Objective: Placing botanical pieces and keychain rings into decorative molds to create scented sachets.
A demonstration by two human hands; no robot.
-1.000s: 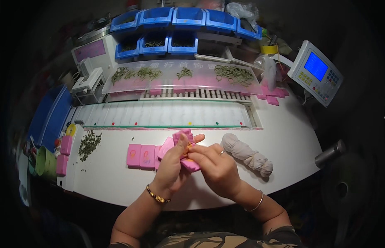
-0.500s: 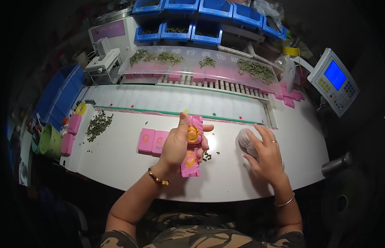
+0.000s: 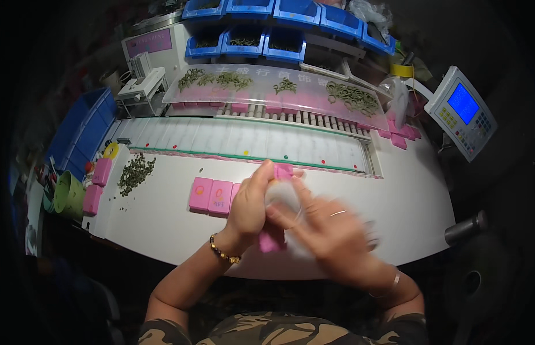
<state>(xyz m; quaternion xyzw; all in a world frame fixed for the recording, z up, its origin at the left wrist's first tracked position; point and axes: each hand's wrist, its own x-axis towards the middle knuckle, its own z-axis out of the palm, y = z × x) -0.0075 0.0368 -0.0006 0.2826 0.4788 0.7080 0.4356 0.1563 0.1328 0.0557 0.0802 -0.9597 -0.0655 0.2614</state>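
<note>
1. Stack of small pink cards [image 3: 282, 172], held upright above the white surface [image 3: 164, 224], top end poking out above the fingers, lower end [image 3: 271, 242] showing below the palm.
2. Thin clear bag [image 3: 290, 198], blurred, just beside the stack, between both hands.
3. Two more pink cards [image 3: 211, 196], flat, side by side, near left of the held stack.

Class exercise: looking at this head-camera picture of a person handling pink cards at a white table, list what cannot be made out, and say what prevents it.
- Right hand: motion blur in the head view; its grip and anything in it cannot be told.
- Pink cards in the left hand: mostly hidden by both hands; count unclear.
- Blue bins: contents too small and dark.
- Green pile on the white table: pieces too small to identify.
</note>
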